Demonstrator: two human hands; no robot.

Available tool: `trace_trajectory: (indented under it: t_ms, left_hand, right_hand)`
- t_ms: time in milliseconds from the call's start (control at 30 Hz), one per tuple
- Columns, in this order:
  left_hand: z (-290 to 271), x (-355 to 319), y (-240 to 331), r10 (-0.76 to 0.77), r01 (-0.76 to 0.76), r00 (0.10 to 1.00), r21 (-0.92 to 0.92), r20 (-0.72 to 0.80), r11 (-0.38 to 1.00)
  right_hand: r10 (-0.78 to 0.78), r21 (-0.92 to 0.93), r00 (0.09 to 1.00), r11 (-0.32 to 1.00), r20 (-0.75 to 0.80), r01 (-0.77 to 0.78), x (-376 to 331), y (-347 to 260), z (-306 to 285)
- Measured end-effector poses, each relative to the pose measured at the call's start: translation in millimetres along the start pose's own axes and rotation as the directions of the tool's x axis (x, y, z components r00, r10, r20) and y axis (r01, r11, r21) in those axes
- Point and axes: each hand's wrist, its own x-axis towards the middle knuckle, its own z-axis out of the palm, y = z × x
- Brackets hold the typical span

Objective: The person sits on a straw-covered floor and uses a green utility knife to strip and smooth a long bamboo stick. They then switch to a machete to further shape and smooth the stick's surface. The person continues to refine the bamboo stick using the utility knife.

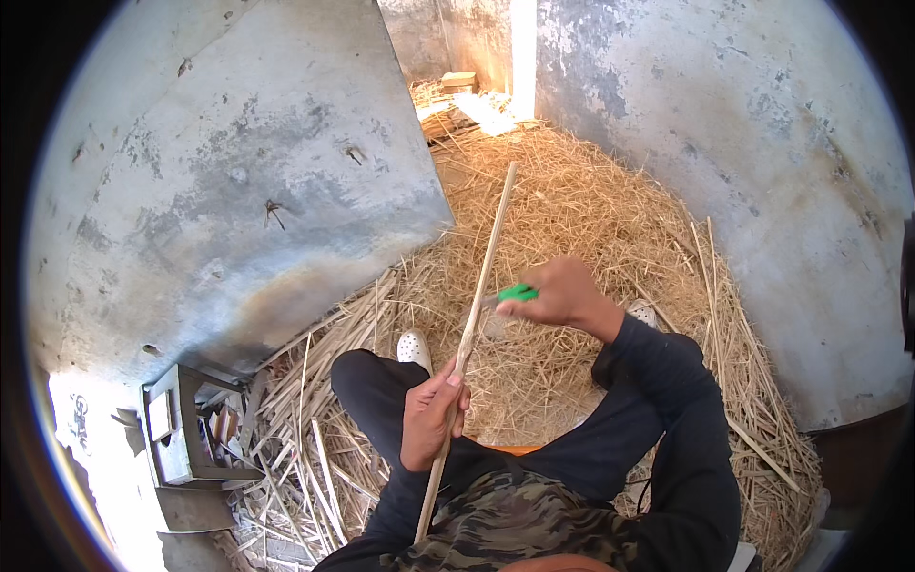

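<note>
A long, thin, pale wooden stick (493,238), possibly split bamboo, slants up and away from my lap. My left hand (434,416) is closed around its lower part, and the stick's near end rests by my waist. My right hand (562,294) grips the green handle (518,294) of what looks like a knife. Its blade points left and meets or nearly meets the stick's right side above my left hand; blur hides the exact contact.
Pale shavings (562,191) cover the floor around my feet. Split strips (319,477) lie heaped at the left, with more along the right wall (734,181). A small wooden stand (176,429) with odds and ends is at the lower left. A grey wall (238,143) juts in from the left.
</note>
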Motion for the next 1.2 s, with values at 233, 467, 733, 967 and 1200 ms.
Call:
trace_trajectory:
  t_ms: [233,467,733,967,1200]
  left_hand:
    - [15,-21,3,0.051,-0.045,0.998,0.189,-0.027,0.981]
    - [13,-30,7,0.195,-0.149,0.98,0.469,-0.05,0.871]
    - [14,-28,-2,0.295,-0.237,0.955,0.547,-0.019,0.803]
    - [29,-41,3,0.136,-0.119,0.991,0.506,0.003,0.854]
    - [25,-32,6,-0.105,0.107,0.994,0.122,-0.017,0.987]
  right_hand:
    - [0.061,-0.124,0.996,0.99,-0.062,-0.068,12,10,-8]
    - [0.136,-0.123,0.989,0.984,0.055,-0.128,22,12,12]
    - [-0.096,-0.124,0.984,0.989,-0.151,0.077,16,19,25]
    - [0.321,-0.272,0.926,0.89,-0.2,-0.367,46,124,-16]
    - [0.531,0.082,0.803,0.844,-0.27,-0.53,33,160,-47]
